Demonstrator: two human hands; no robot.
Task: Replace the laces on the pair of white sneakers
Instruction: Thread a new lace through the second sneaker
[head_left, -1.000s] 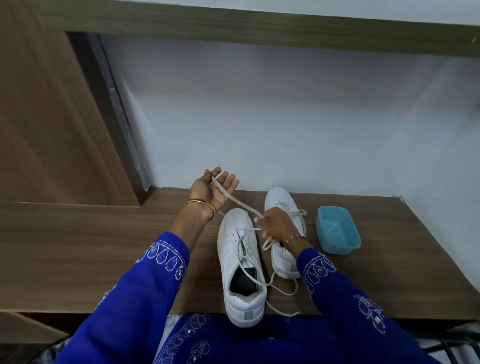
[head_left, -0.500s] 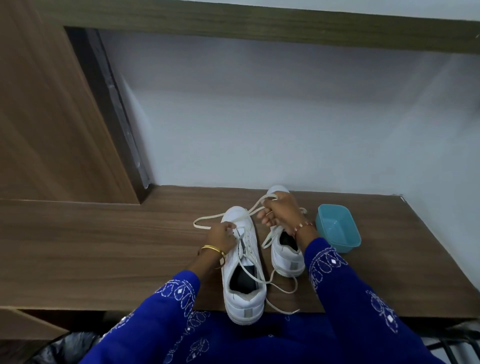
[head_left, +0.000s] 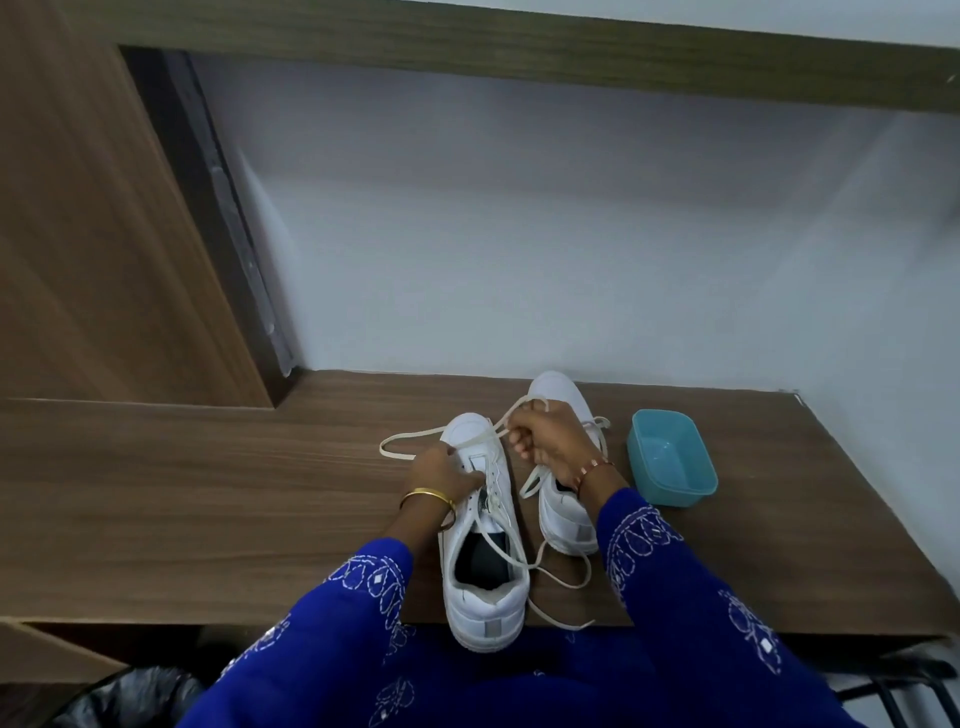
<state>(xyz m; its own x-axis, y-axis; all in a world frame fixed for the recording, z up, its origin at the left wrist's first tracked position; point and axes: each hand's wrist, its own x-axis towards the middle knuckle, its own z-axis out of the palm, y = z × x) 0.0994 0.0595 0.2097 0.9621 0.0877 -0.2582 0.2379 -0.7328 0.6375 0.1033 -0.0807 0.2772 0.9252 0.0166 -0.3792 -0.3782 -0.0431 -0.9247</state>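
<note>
Two white sneakers stand on the wooden desk (head_left: 208, 499), heels toward me. The left sneaker (head_left: 485, 597) overhangs the front edge and is partly laced. My left hand (head_left: 441, 475) rests on its toe end, fingers pinching at the eyelets near the tongue. A cream lace (head_left: 410, 439) loops out over the desk to the left and runs up into my right hand (head_left: 545, 441), which grips it above the right sneaker (head_left: 563, 514). More lace ends trail near the heels (head_left: 561, 582).
A small teal plastic tub (head_left: 672, 457) sits just right of the right sneaker. A wooden cabinet panel (head_left: 93, 234) rises at the left and a grey wall stands behind the desk. A black bin bag (head_left: 124, 696) lies below the desk's front edge.
My left hand came down from the raised position onto the left sneaker's toe. My right hand rose and moved back, pulling the lace, whose loop now lies on the desk to the left.
</note>
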